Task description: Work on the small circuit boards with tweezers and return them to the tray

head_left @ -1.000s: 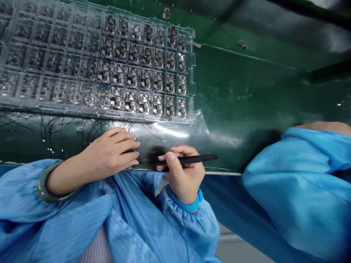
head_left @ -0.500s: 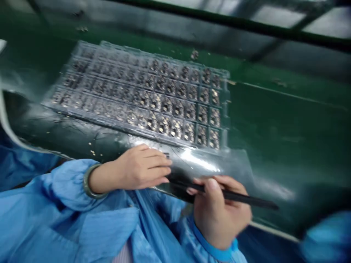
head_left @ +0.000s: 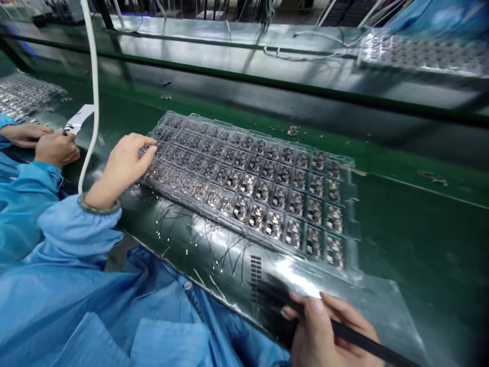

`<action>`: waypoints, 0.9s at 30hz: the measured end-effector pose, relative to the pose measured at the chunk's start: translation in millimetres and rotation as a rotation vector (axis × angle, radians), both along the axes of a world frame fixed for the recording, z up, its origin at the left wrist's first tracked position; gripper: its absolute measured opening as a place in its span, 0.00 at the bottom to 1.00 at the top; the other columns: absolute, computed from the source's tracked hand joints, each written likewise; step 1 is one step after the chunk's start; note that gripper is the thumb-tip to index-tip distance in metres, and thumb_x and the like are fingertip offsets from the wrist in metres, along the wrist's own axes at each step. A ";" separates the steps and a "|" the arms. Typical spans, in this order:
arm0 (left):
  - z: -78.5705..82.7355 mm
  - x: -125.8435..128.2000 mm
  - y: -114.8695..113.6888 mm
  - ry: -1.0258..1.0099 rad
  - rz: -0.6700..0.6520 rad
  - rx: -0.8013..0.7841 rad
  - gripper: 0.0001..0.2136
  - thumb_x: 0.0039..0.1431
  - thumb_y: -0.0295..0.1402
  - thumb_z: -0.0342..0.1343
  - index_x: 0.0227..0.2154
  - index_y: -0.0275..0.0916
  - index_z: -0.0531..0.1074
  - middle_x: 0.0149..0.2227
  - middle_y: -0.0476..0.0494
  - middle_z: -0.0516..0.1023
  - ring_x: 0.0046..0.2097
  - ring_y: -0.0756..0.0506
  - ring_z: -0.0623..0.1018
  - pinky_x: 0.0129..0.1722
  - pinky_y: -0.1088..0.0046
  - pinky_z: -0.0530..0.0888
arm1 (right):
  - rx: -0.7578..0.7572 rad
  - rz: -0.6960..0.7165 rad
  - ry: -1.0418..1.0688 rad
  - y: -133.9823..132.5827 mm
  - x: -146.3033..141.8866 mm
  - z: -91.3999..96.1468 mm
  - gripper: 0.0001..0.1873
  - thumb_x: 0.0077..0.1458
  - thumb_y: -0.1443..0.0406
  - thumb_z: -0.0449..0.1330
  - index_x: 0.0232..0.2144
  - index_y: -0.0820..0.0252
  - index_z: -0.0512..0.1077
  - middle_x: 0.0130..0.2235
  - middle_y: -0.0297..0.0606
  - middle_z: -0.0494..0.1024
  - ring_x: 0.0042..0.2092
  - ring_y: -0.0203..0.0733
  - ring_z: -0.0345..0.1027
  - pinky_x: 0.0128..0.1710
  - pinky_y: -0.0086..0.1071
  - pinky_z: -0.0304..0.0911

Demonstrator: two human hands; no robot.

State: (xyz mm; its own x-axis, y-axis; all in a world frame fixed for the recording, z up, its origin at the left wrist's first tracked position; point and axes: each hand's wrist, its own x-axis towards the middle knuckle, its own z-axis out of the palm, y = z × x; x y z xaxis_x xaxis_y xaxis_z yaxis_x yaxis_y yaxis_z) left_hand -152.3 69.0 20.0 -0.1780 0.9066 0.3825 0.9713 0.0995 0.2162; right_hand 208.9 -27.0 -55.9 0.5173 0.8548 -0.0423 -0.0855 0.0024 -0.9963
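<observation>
My left hand [head_left: 128,162] is at the left end of a clear plastic tray [head_left: 355,239], thumb and fingertips curled around a small circuit board [head_left: 143,149], partly hidden by the fingers. Rows of small circuit boards [head_left: 275,223] fill the tray's pockets. At the lower right, my right hand [head_left: 332,331] grips black tweezers [head_left: 357,339] like a pen. Their front end is blurred and points at a strip of small black pads [head_left: 255,272] on the bench. Thin black wires [head_left: 225,250] with pale ends lie along the tray's near side.
On the left, a co-worker's hands [head_left: 57,148] work near a white strip [head_left: 79,118], behind a white cable [head_left: 91,86]. Another filled tray [head_left: 26,94] stands far left, and one more [head_left: 424,56] on the upper shelf. Loose parts [head_left: 292,131] lie behind the main tray.
My left hand has moved from beside the tweezers to the tray's left end. The view has shifted, showing more bench and the co-worker. My right hand still holds the tweezers.
</observation>
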 end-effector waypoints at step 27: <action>-7.4 -29.1 1.9 -0.093 0.121 -0.440 0.21 0.52 0.47 0.54 0.39 0.33 0.78 0.24 0.46 0.75 0.26 0.45 0.74 0.27 0.72 0.67 | -0.026 0.018 -0.010 -10.4 1.3 -5.3 0.18 0.43 0.59 0.72 0.33 0.62 0.73 0.23 0.36 0.80 0.18 0.36 0.71 0.20 0.25 0.71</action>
State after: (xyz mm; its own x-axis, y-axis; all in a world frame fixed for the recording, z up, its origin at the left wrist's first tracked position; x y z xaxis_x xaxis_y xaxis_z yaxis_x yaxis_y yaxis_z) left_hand -181.4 70.9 12.6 -0.3080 0.9497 -0.0563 0.9254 0.3128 0.2138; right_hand 210.2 -37.5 -61.2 0.5026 0.8625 -0.0594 -0.0758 -0.0245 -0.9968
